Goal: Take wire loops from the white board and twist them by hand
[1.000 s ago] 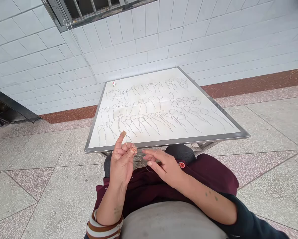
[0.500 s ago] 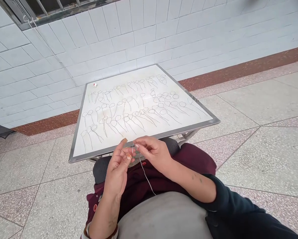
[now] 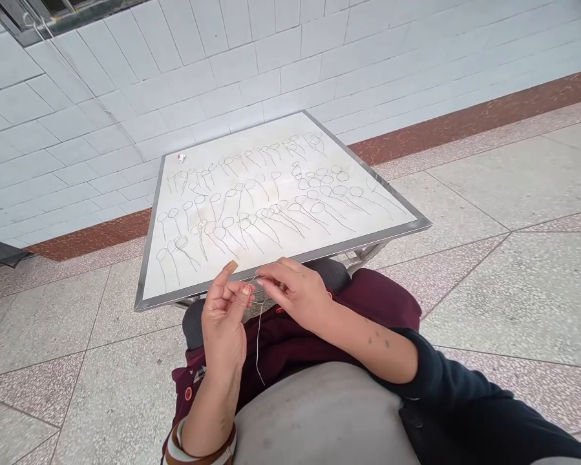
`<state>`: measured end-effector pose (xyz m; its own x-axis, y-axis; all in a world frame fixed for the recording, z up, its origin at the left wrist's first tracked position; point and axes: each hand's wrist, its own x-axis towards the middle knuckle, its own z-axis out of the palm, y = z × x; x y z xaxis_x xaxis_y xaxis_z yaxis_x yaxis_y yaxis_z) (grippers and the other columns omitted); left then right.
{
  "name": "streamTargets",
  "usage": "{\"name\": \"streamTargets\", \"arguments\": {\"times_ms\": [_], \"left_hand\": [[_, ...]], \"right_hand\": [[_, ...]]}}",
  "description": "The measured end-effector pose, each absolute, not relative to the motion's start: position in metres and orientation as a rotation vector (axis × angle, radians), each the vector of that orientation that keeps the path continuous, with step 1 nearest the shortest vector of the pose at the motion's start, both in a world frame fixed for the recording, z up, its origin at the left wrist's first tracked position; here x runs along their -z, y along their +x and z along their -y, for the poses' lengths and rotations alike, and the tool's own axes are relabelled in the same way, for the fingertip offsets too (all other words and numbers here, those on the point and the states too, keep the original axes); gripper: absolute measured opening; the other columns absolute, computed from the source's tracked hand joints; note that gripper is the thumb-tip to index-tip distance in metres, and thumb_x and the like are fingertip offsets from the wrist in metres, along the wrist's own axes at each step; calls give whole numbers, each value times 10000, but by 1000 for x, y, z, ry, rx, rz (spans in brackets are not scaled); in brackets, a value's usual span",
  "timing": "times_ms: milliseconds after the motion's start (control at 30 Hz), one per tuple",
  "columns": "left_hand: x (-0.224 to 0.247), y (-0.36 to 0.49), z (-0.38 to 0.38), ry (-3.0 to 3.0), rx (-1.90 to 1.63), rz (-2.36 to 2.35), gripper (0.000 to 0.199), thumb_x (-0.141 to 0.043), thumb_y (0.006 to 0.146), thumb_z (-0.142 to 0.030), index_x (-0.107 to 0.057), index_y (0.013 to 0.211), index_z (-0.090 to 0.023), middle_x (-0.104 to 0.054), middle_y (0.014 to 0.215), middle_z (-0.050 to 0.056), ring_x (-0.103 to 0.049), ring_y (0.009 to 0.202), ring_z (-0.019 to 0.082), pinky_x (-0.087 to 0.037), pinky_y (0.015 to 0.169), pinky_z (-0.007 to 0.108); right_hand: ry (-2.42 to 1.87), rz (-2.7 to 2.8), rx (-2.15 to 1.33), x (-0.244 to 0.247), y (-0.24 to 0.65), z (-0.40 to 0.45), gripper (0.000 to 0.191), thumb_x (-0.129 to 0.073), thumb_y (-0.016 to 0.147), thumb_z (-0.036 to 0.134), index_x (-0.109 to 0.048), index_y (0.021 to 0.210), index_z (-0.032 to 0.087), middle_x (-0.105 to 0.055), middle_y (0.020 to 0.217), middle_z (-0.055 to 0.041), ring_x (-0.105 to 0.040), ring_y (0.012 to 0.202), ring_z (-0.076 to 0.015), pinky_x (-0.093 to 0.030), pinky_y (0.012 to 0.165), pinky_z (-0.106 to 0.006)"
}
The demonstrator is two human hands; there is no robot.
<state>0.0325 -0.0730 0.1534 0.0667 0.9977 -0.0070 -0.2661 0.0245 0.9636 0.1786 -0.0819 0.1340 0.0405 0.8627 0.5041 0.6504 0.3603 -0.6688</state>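
A thin pale string (image 3: 258, 342) hangs in front of my lap, its upper part bent in a small loop between my hands. My left hand (image 3: 227, 316) pinches it between thumb and a finger, while the index finger, with a tan covering on its tip, points up. My right hand (image 3: 295, 287) has its thumb and fingertips closed at the other side of the loop. Both hands are just off the near edge of the white table (image 3: 212, 270). Several thin looped strings (image 3: 319, 208) with loose tails lie in rows on the tabletop.
A small white and red object (image 3: 181, 158) sits at the table's far left corner. Behind the table stands a tiled wall (image 3: 183, 97). The table has a metal rim, and speckled floor surrounds it.
The string between my hands has gone from a nearly straight strand to a small loop, and its tail has swung left. My hands appear slightly further left and higher.
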Motion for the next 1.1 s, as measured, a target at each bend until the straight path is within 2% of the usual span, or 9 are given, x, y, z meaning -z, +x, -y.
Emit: {"name": "streamTargets", "arguments": {"times_ms": [733, 1100], "left_hand": [[-153, 29, 74, 1063, -1220, -912, 496, -735, 788, -179, -610, 1263, -246, -588, 722, -46, -546, 683, 72, -456, 754, 195], [-163, 33, 78, 1398, -1172, -1114, 522, -657, 857, -244, -517, 1359, -272, -636, 774, -23, -584, 742, 115, -470, 780, 243]], "right_hand": [[-1209, 1656, -364, -136, 179, 81, 124, -539, 906, 127, -627, 859, 201, -655, 769, -4, -579, 702, -124, -425, 631, -224], [-1197, 1684, -414, -138, 179, 80, 127, -540, 902, 141, -632, 841, 203, -657, 764, 1, -568, 708, -123, -406, 626, -222]]}}
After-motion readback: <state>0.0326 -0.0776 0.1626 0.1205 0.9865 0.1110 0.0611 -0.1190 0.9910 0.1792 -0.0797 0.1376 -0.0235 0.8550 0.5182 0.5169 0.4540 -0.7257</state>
